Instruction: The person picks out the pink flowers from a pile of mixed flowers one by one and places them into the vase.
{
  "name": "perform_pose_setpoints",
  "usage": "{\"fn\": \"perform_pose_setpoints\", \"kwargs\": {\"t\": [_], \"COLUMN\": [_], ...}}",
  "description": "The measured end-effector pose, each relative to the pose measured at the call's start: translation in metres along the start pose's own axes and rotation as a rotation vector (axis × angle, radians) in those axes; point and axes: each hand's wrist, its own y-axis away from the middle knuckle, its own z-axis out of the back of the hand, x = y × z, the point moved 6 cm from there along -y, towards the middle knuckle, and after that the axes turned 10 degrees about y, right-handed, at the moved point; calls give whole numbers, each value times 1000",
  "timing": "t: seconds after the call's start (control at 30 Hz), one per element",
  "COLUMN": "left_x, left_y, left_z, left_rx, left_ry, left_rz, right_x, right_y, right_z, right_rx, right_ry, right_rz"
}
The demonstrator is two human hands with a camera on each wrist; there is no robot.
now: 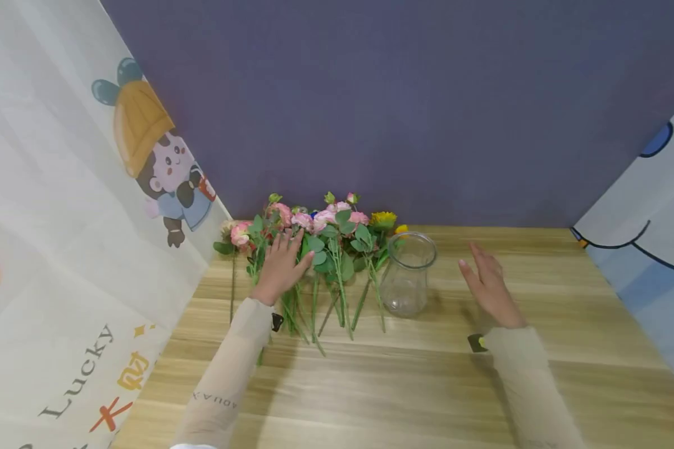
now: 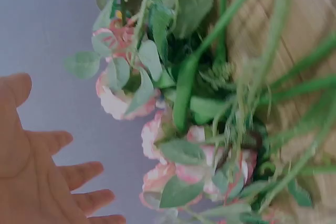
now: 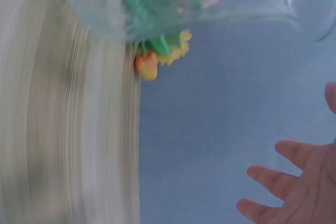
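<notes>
A bunch of artificial flowers with pink blooms (image 1: pixel 324 219), green leaves and long stems lies on the wooden table, its heads toward the back wall. Above its left part is my left hand (image 1: pixel 281 265), fingers spread; the left wrist view shows that hand (image 2: pixel 42 166) apart from the pink flowers (image 2: pixel 126 98). Right of the flowers a clear glass vase (image 1: pixel 405 287) stands upright. My right hand (image 1: pixel 490 287) is in the air to the right of the vase, fingers extended, holding nothing. In the right wrist view, the vase (image 3: pixel 252 9) appears above the right hand (image 3: pixel 299 182).
A yellow flower (image 1: pixel 384 219) lies at the right end of the bunch, partly behind the vase. The wooden table (image 1: pixel 404 386) meets a dark blue-grey wall (image 1: pixel 404 112). Printed white curtains (image 1: pixel 45 206) hang at the left and right sides.
</notes>
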Motion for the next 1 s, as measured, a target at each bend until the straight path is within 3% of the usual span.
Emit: {"fn": "perform_pose_setpoints", "kwargs": {"t": [0.3, 0.47, 0.7, 0.83, 1.0], "left_x": [-8, -14, -16, -18, -20], "left_y": [-2, -3, -1, 0, 2], "left_z": [-8, -19, -42, -55, -67], "left_rx": [-72, -90, -117, -138, -167], "left_ry": [235, 356, 458, 476, 463], "left_rz": [19, 42, 119, 132, 125], "right_x": [19, 46, 78, 74, 53], "right_y": [-2, -1, -1, -7, -13], "right_z": [-19, -26, -38, -56, -82], "right_rx": [14, 28, -8, -56, -125], "right_ry": [-296, -471, -580, -614, -596], "right_rz": [-26, -16, 3, -2, -108]}}
